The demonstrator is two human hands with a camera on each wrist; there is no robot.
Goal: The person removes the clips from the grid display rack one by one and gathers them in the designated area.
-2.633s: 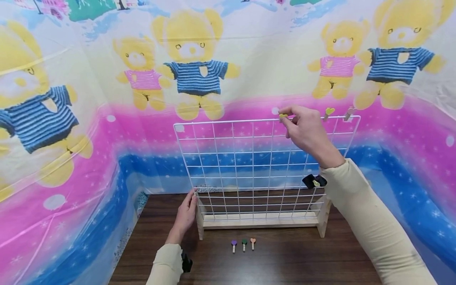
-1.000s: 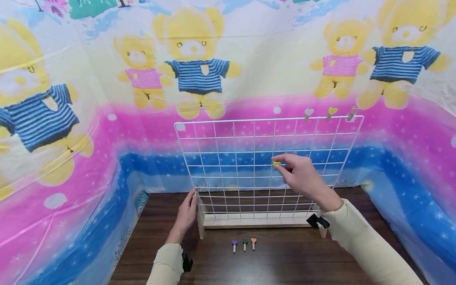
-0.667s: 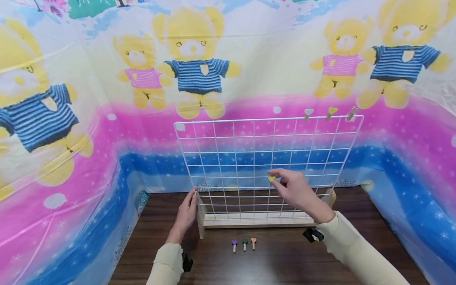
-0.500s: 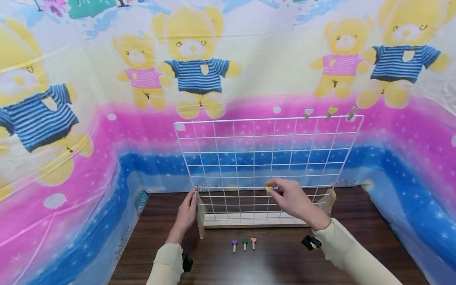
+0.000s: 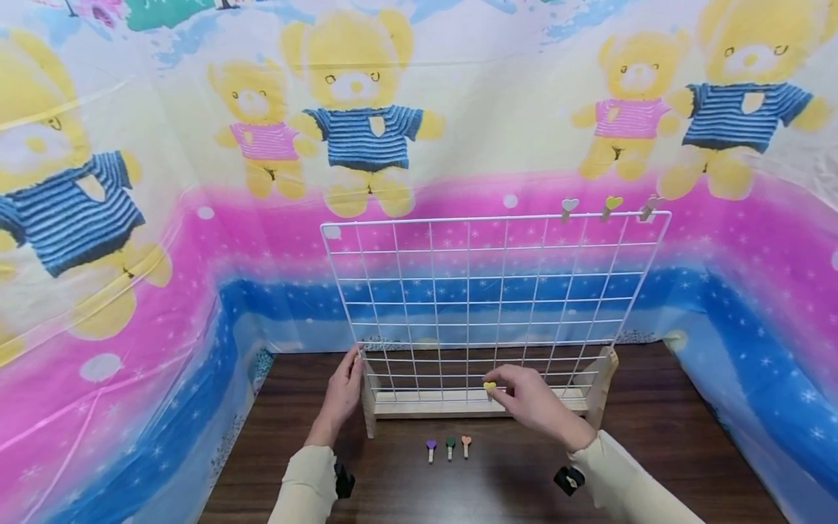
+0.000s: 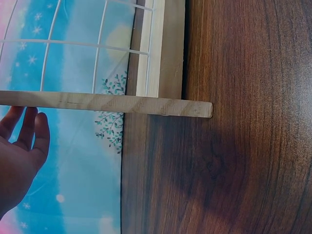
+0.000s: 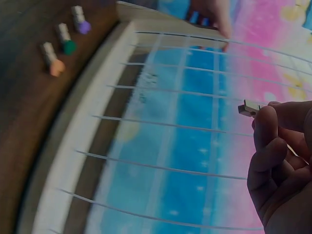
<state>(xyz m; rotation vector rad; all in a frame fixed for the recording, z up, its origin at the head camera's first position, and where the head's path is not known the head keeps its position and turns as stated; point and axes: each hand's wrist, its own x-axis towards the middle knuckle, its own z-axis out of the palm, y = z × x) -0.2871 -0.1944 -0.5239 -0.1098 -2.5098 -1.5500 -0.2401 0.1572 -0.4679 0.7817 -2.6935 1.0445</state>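
Observation:
My right hand (image 5: 533,404) pinches a clothespin with a yellow heart (image 5: 489,386) in front of the lower part of the white wire grid (image 5: 468,302). In the right wrist view the wooden end of that clothespin (image 7: 249,108) sticks out past the fingers of the hand (image 7: 280,161). My left hand (image 5: 343,393) rests its fingers on the rack's left wooden leg (image 5: 368,407); the left wrist view shows straight fingertips of the hand (image 6: 22,156) touching the edge of that leg (image 6: 112,103). Clipped on the grid's top bar at the right are a white-heart clothespin (image 5: 569,208), a yellow-heart one (image 5: 612,207) and a pale one (image 5: 648,209).
On the dark wooden table (image 5: 393,484), in front of the rack, lie clothespins with a purple heart (image 5: 431,445), a green heart (image 5: 450,442) and an orange heart (image 5: 466,441). A cloth printed with bears (image 5: 491,145) hangs behind and at both sides.
My right hand has come down from the grid's top bar to its lower part, holding the yellow-heart clothespin. The white-heart clothespin, earlier behind the hand, now shows. My left hand has stayed in place.

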